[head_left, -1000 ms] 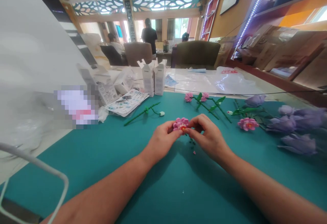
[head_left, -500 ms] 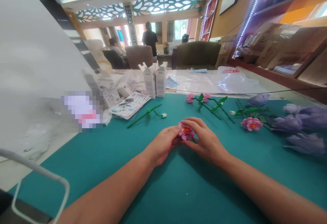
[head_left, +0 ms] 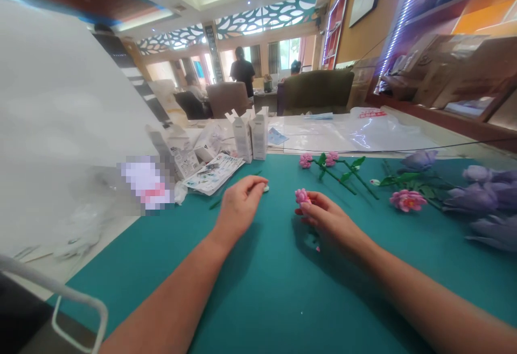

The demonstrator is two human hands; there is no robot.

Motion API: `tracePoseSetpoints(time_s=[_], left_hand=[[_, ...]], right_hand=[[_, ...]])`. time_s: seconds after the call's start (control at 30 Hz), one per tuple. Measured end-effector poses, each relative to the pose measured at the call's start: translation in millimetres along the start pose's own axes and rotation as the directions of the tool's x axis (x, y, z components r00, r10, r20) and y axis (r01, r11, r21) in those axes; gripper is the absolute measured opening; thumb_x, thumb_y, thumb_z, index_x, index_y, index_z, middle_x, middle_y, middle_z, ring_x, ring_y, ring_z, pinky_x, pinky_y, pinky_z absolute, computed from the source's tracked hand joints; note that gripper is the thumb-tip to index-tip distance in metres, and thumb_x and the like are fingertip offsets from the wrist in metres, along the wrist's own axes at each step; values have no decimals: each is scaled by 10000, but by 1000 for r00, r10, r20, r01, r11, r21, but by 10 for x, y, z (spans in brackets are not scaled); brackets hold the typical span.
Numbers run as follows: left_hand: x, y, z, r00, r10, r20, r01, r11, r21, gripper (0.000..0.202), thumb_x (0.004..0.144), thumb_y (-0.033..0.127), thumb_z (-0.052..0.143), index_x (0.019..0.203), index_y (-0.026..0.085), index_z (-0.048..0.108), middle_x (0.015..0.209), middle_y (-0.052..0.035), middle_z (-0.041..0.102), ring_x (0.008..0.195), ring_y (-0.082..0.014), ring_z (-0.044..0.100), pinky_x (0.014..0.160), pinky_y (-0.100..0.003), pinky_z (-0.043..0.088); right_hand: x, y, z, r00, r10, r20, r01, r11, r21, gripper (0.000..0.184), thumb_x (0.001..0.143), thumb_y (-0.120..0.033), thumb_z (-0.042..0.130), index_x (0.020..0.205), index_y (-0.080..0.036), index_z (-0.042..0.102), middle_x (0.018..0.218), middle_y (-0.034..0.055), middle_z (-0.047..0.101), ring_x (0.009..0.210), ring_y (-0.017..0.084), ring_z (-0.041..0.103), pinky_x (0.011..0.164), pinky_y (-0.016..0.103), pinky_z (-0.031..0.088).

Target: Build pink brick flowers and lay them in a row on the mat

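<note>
My right hand (head_left: 323,211) pinches a pink toy flower (head_left: 302,196) between thumb and fingers, just above the mat. Below that hand are a small pink bit (head_left: 318,249) and a blurred dark green piece, hard to make out. My left hand (head_left: 238,203) is over a green stem (head_left: 215,203) that lies on the mat, its fingertips closed together beside the stem's white bud (head_left: 265,188). The hand covers most of this stem, so whether the fingers grip it cannot be seen.
Green stems with pink blossoms (head_left: 306,160), a pink open flower (head_left: 407,201) and purple flowers (head_left: 470,198) lie right on the teal mat (head_left: 258,300). White boxes (head_left: 242,138) and a printed leaflet (head_left: 216,173) are at the back left. People (head_left: 242,68) are farther off.
My left hand has left the pink flower and moved left to the stem with the white bud. My right hand keeps the flower, now turned sideways. The view has shifted slightly.
</note>
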State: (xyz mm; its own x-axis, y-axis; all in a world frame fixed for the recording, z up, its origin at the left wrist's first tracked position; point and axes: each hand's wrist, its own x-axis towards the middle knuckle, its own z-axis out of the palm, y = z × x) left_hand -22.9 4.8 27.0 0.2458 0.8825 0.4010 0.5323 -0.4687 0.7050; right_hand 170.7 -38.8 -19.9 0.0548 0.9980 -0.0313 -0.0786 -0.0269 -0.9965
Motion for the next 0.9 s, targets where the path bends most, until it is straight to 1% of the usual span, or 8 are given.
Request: tracePoseSetpoints(time_s=[0.07, 0.17, 0.2, 0.27, 0.4, 0.53, 0.73, 0.9], left_hand=[[142, 15, -128, 999, 16, -31, -9, 981, 192, 276, 852, 338, 437, 962, 219, 661, 983, -29, 688, 900, -204, 606, 804, -300, 452], [435, -6, -215, 999, 29, -14, -19, 888, 460, 314, 861, 301, 391, 1000, 224, 662, 1078, -49, 667, 963, -230, 589, 809, -316, 436], [543, -25, -211, 1000, 11, 25, -23, 829, 558, 330, 865, 293, 375, 1028, 226, 654, 1104, -57, 657, 1001, -242, 577, 819, -329, 429], [750, -70, -163, 983, -119, 143, -29, 661, 750, 347, 866, 285, 360, 1076, 237, 632, 1120, -71, 649, 1046, -266, 557, 827, -362, 420], [1035, -165, 4, 940, -254, 228, -42, 576, 817, 253, 795, 303, 492, 920, 196, 684, 1015, -123, 681, 955, -295, 594, 829, -414, 412], [1116, -227, 134, 919, -304, 251, -63, 517, 854, 263, 760, 343, 555, 940, 193, 674, 1023, -149, 676, 966, -293, 592, 848, -427, 401], [1036, -189, 176, 934, -255, 249, -110, 458, 882, 252, 800, 251, 484, 932, 151, 675, 1013, -186, 671, 939, -319, 611, 834, -452, 388], [869, 64, 70, 945, -147, 293, -198, 454, 869, 267, 836, 242, 436, 857, 135, 680, 925, -179, 688, 911, -323, 621, 848, -450, 353]], right_hand=[[15, 20, -7, 999, 28, 23, -30, 990, 134, 323, 758, -434, 621, 1006, -228, 595, 1066, 64, 614, 939, 192, 608, 785, 306, 501], [19, 37, -10, 997, 46, 56, -60, 963, 262, 290, 779, -444, 591, 974, -230, 607, 1101, 82, 610, 958, 203, 620, 806, 312, 509], [18, 39, -10, 997, 49, 62, -65, 956, 286, 289, 783, -448, 582, 968, -228, 608, 1104, 87, 611, 966, 208, 621, 810, 315, 510], [16, 38, -12, 996, 47, 70, -67, 947, 315, 298, 786, -457, 567, 971, -227, 603, 1112, 88, 607, 977, 214, 620, 815, 318, 511], [30, 25, -24, 995, 29, 96, -58, 949, 311, 295, 767, -446, 577, 949, -214, 585, 1095, 88, 604, 982, 224, 616, 807, 325, 510], [58, -4, -39, 996, 61, 63, -80, 929, 362, 318, 794, -444, 548, 1050, -255, 554, 1219, 71, 557, 943, 205, 628, 763, 320, 519], [65, -57, -52, 995, 63, 79, -90, 906, 414, 313, 834, -447, 516, 1087, -269, 562, 1191, 61, 577, 890, 186, 637, 736, 309, 516], [45, -100, -56, 991, 49, 122, -98, 891, 444, 318, 855, -453, 495, 1081, -245, 576, 1105, 59, 602, 898, 183, 631, 745, 296, 504]])
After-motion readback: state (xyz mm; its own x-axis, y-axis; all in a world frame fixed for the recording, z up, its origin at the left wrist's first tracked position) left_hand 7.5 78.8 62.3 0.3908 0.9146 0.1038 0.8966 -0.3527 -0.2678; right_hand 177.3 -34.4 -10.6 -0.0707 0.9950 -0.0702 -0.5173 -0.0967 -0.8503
